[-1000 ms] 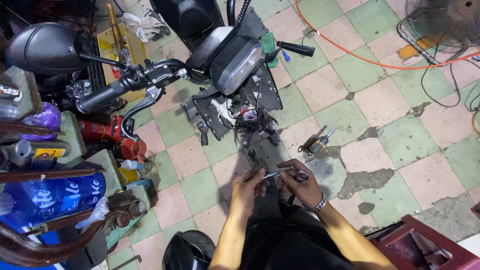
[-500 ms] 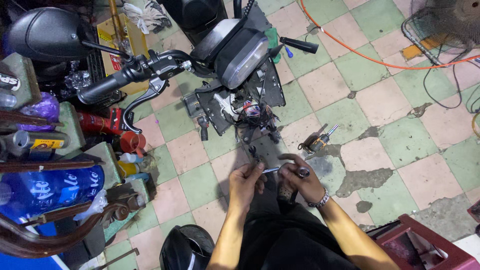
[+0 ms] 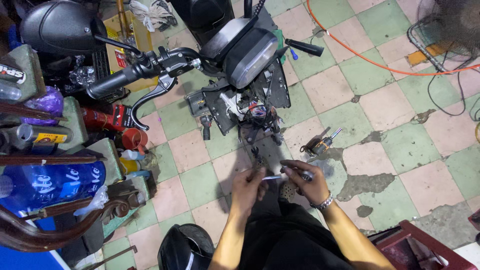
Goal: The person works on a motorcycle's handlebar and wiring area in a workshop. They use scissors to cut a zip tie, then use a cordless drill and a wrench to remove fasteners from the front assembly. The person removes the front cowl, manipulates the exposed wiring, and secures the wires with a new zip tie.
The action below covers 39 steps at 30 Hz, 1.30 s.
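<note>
The right hand (image 3: 309,183) is closed around the dark handle of a small hand tool (image 3: 295,175), apparently a slim screwdriver, whose bright shaft runs out past its fingertips toward the left hand (image 3: 250,186). The left hand's fingers are pinched together at the shaft's far end, either steadying the tip or holding some small part against it; which of the two cannot be told. Both hands are raised above the tiled floor (image 3: 370,115), over the person's dark trousers.

As for progress, the scooter's front end (image 3: 245,85) stands well beyond the fingertips with its front cover already off: the black inner panel and a bundle of coloured wiring (image 3: 256,110) lie exposed beneath the headlight unit (image 3: 250,60). So the opening-up looks done, while nothing suggests reassembly has begun; the hands are working at the tool rather than at the scooter, which suggests a step in between.

A small tool with a yellow-and-black body (image 3: 320,146) lies on the floor just beyond the right fingers, apart from them.

Hard to make out: anything between the left fingertips, the tool's tip, and the small dark bits on the floor between the hands and the wiring. The helmet (image 3: 182,250) and the red crate (image 3: 415,250) are cut off by the bottom edge.
</note>
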{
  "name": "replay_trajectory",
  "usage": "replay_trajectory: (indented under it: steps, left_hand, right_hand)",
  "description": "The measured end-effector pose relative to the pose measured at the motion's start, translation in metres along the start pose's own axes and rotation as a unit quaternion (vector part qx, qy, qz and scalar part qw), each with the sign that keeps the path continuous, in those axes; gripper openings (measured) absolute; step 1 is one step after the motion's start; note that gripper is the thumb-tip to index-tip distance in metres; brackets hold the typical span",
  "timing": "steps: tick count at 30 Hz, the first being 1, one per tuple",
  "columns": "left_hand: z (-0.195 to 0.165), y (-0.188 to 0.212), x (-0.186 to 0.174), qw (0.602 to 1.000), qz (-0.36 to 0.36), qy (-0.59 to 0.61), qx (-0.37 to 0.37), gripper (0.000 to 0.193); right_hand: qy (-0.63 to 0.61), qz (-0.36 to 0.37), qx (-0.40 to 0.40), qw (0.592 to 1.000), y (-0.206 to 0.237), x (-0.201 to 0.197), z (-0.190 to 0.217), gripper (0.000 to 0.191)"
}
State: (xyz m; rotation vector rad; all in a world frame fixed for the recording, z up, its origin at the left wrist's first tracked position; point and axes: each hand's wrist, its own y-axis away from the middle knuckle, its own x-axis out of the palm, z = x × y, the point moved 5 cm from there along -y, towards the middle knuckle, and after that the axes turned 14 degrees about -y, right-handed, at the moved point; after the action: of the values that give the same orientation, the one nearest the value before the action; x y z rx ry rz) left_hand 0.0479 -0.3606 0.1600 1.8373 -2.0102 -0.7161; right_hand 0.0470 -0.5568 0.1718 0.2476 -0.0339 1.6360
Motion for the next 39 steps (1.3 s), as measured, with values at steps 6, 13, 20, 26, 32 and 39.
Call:
replay_trajectory:
  steps: [6,13,20,26,32,39]
  left_hand:
    - [0.013,-0.011,-0.008,0.999,-0.023,0.025,0.005,0.033]
    - [0.012,-0.012,-0.008,0.999,-0.024,0.017,-0.030,0.035]
    - [-0.001,-0.013,-0.012,0.994,-0.027,-0.098,-0.038,0.039]
    - [-0.026,-0.009,-0.007,0.980,-0.005,-0.179,0.086,0.014]
    - [-0.056,0.011,0.001,0.938,-0.053,-0.208,0.272,0.029]
    - [-0.037,-0.003,0.002,0.883,-0.035,-0.468,-0.008,0.043]
  right_hand:
    - [-0.003,-0.018,0.145,0.989,-0.001,0.005,-0.019,0.029]
    - [0.016,0.038,0.041,0.998,-0.007,0.007,-0.016,0.028]
    - [0.084,0.029,0.018,0.996,-0.004,0.006,-0.011,0.027]
    - [0.018,-0.040,0.101,0.994,-0.004,-0.001,-0.032,0.022]
    - [-0.142,-0.046,0.139,0.979,-0.006,-0.004,-0.062,0.031]
    - [-0.234,-0.047,0.152,0.959,-0.002,0.000,-0.084,0.023]
